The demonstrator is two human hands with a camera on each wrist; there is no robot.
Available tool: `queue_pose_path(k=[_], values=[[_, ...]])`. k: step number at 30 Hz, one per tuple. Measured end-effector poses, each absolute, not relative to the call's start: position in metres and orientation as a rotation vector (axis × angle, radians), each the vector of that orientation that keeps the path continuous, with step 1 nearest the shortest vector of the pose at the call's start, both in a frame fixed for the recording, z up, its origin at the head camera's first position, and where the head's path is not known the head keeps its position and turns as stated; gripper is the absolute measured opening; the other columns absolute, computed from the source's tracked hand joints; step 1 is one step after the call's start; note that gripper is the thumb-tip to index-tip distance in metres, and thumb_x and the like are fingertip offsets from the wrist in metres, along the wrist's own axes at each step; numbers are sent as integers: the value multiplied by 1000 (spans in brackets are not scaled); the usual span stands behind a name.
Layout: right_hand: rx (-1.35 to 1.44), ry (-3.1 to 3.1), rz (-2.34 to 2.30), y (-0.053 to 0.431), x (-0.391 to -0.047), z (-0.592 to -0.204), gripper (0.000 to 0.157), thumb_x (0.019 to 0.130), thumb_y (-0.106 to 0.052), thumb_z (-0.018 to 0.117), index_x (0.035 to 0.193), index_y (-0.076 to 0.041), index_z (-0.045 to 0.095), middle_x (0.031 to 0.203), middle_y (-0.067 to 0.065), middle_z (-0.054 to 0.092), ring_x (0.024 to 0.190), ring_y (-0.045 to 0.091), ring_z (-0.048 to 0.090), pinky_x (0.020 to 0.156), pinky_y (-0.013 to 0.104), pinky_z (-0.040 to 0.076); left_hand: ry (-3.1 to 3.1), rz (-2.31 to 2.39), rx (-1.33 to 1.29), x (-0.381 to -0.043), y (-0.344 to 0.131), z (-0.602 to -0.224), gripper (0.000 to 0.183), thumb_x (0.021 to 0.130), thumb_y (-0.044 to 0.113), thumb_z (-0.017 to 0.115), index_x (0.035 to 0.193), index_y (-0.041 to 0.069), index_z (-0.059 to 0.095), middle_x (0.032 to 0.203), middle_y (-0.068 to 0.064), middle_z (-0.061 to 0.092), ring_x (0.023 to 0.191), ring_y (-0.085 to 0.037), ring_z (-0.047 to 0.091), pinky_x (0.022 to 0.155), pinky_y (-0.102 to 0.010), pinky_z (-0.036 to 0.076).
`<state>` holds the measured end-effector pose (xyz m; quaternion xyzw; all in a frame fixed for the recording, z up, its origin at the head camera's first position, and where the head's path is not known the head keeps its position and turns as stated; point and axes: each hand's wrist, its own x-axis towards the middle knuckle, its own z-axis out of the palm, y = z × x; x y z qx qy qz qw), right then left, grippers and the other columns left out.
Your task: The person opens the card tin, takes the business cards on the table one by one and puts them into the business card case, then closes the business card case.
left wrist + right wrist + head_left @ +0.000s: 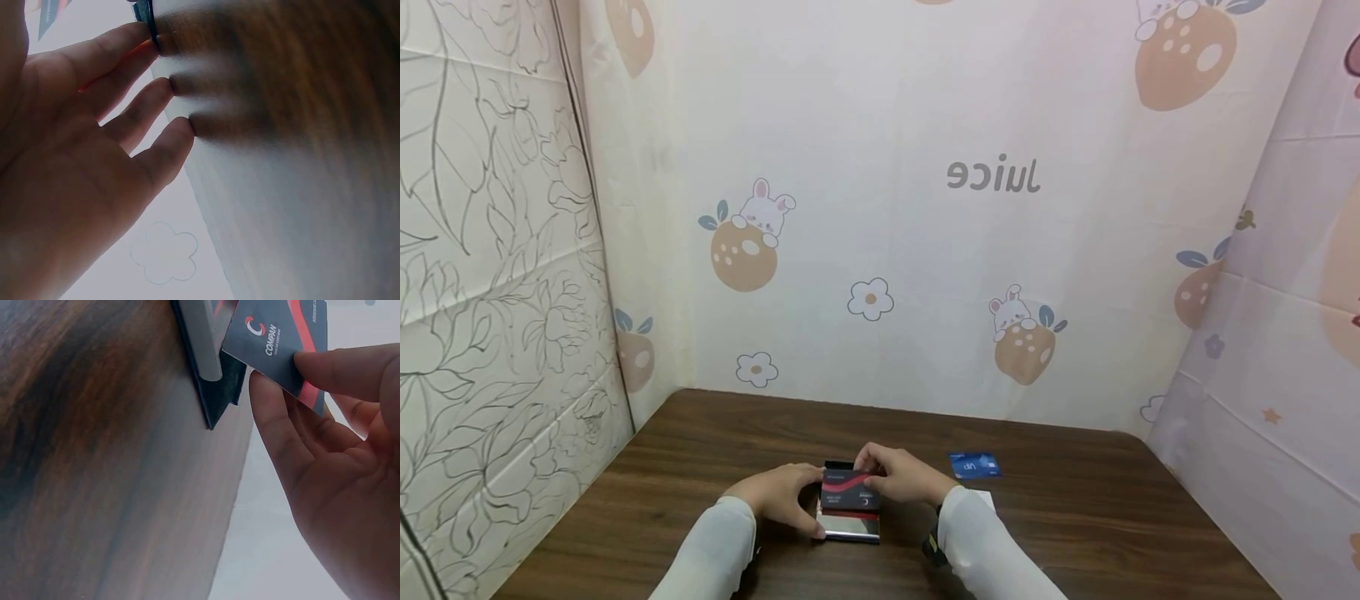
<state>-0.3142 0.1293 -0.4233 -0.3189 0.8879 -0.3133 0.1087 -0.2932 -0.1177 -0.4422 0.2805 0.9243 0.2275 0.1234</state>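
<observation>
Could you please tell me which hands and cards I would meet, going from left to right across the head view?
Left hand, dark card, right hand, blue card.

We locate the card holder (pixel 850 525) on the table (pixel 1097 517), between the left hand (pixel 784 497) at its left edge and the right hand (pixel 908 475) at its right. We find the business card (pixel 844 492) over the holder, its right end pinched in the right hand. To the right of that hand, we note the second card (pixel 975 466) on the table. Behind the table we identify the rear curtain (pixel 872 167); to its left, the side curtain (pixel 497 217)
</observation>
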Motion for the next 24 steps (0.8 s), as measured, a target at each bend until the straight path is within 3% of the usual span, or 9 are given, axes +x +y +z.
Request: queue_pose_path(k=[24], values=[[-953,2675,-756,124,-312,-436,18,84,-15,66,99,-18,56,82,-7,57,74,5,51,70,27,47,2707,648,863,-292,-118,-442,91,63,57,75,135,9,47,139,-10,47,125,-28,38,103,-54,35]])
